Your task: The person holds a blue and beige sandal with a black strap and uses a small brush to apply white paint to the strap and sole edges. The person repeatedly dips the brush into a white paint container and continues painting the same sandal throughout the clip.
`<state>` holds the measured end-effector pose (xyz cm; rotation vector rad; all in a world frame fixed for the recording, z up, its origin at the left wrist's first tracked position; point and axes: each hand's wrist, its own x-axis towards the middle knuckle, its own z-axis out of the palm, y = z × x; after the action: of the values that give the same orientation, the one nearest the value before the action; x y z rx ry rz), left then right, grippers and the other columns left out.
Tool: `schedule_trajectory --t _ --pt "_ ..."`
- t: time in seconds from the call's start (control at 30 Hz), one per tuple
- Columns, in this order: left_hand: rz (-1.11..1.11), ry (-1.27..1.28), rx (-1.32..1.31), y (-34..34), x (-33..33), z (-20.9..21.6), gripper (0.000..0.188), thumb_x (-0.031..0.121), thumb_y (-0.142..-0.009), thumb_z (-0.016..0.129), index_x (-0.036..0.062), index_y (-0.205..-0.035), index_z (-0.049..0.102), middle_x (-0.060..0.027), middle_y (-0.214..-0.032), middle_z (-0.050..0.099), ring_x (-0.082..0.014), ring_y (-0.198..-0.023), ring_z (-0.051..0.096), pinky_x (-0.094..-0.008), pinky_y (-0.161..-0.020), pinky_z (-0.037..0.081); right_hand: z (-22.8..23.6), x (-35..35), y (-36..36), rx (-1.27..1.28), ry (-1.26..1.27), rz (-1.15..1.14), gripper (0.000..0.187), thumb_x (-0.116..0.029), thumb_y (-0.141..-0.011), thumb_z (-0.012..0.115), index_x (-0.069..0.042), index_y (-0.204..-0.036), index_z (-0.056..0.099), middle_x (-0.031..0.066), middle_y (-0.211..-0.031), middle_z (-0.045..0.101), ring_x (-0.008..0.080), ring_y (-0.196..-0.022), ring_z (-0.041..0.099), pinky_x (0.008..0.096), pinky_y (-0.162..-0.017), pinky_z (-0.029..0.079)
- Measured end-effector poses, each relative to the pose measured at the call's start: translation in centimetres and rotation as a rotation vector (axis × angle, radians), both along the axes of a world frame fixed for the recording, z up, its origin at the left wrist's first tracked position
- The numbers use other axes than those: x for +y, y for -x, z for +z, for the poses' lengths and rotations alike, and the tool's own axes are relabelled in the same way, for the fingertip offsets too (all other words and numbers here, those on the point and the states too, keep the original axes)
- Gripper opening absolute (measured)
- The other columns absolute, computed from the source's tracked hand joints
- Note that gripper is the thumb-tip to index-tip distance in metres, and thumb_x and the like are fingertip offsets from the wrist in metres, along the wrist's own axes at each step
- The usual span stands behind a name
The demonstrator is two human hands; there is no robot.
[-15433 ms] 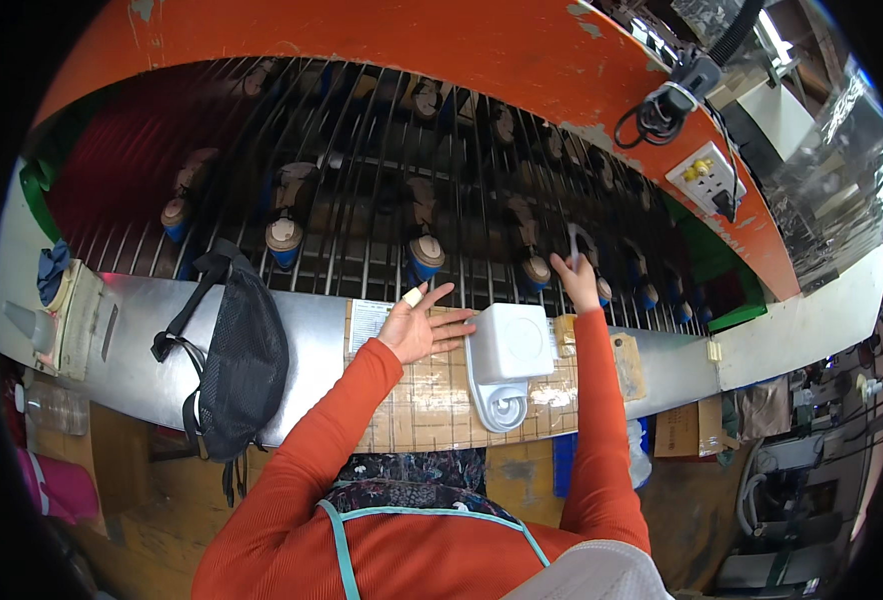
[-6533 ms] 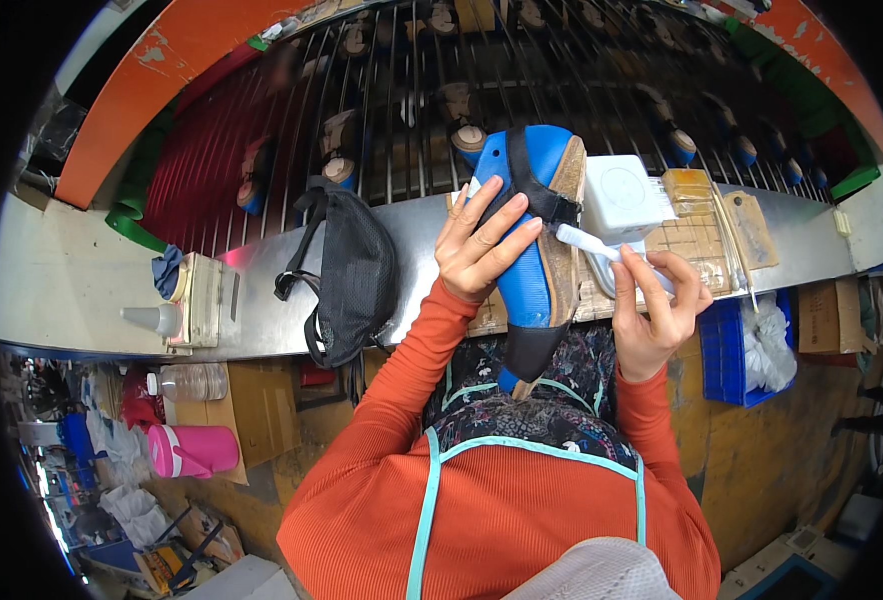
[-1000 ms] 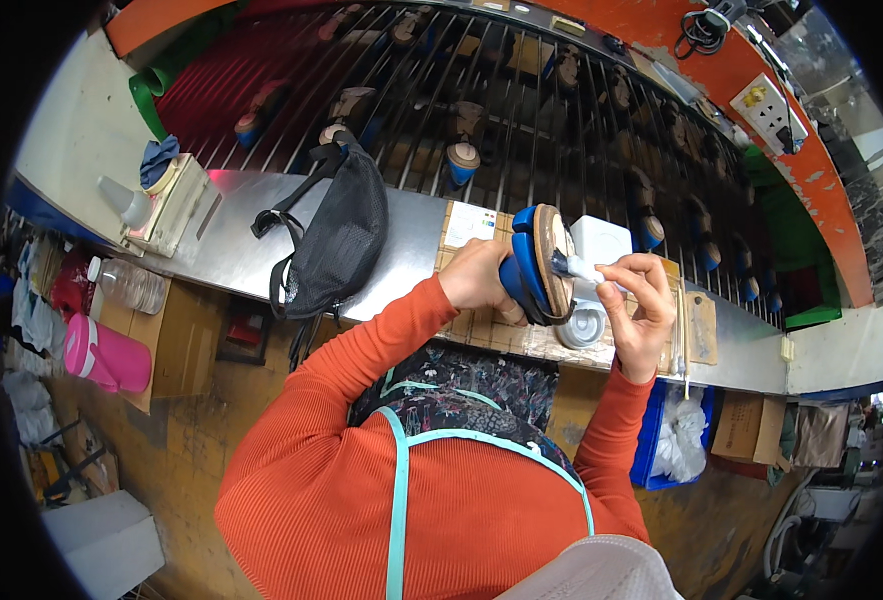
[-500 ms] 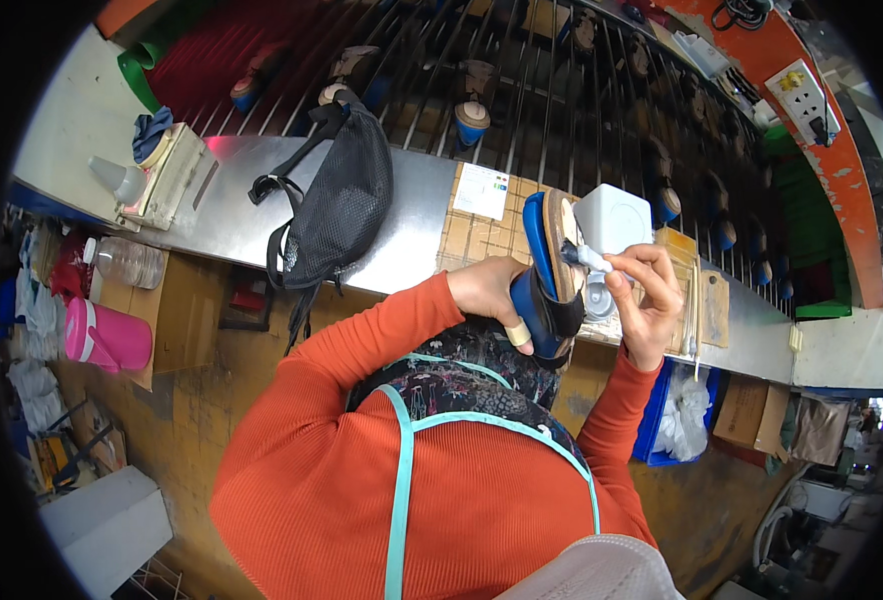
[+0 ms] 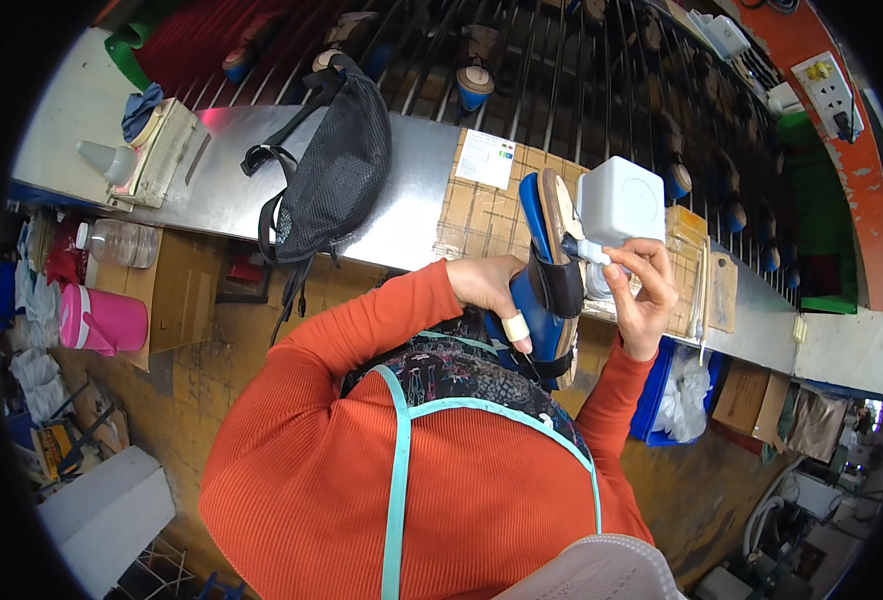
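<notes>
My left hand [image 5: 492, 290], with pale tape round its thumb, grips a sandal on a blue shoe last [image 5: 533, 215]. The sandal has a tan sole [image 5: 554, 200] and a wide black strap [image 5: 563, 288], and is held on edge above my lap at the bench's near side. Between the thumb and fingers of my right hand [image 5: 646, 300] is a small brush [image 5: 592, 252] with a white handle. Its dark bristles meet the sole's edge just above the strap. My fingers partly cover the handle's end.
A white square container [image 5: 624, 197] stands on a cardboard sheet [image 5: 462, 225] behind the sandal. To the left, a black mesh bag [image 5: 337, 175] lies on the metal bench [image 5: 232, 180]. Beyond is a rack of metal rods [image 5: 522, 85] carrying several shoes. A blue bin [image 5: 652, 425] stands below right.
My left hand has turned the sandal, so the strap shows more fully and the heel end appears lower down. The brush stays at the sole edge, now closer to the strap.
</notes>
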<state>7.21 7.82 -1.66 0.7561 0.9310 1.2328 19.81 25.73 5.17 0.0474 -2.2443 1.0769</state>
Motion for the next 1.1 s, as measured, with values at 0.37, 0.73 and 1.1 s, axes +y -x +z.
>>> schedule_trajectory --t 0.37,0.73,1.1 --pt "-0.079 0.117 -0.067 -0.1 -0.6 1.1 0.071 0.004 -0.055 0.088 -0.0023 -0.120 0.060 -0.0160 -0.111 0.067 -0.0251 -0.099 0.066 -0.0350 -0.090 0.052 1.1 1.9 0.1 -0.090 -0.099 0.069 0.018 -0.005 -0.074 0.077 -0.005 -0.092 0.075 0.0058 -0.090 0.061 0.0139 -0.077 0.055 0.0255 -0.063 0.044" --pt "-0.146 -0.078 0.085 0.4 0.0 0.3 0.062 0.002 -0.054 0.088 -0.0005 -0.112 0.065 -0.0137 -0.112 0.068 -0.0212 -0.101 0.065 -0.0314 -0.090 0.050 0.4 2.7 3.7 -0.097 -0.015 0.088 0.015 -0.008 -0.078 0.076 -0.006 -0.092 0.076 0.0049 -0.088 0.061 0.0127 -0.075 0.057 0.0255 -0.062 0.046" --pt "-0.104 -0.527 0.471 2.5 -0.4 -1.8 0.085 0.008 -0.050 0.093 0.0041 -0.127 0.057 -0.0108 -0.121 0.062 -0.0219 -0.111 0.058 -0.0349 -0.099 0.045 -4.2 1.7 -5.1 -0.121 -0.052 -0.310 0.011 -0.007 -0.079 0.075 -0.005 -0.090 0.075 0.0050 -0.084 0.062 0.0086 -0.066 0.056 0.0233 -0.059 0.045"
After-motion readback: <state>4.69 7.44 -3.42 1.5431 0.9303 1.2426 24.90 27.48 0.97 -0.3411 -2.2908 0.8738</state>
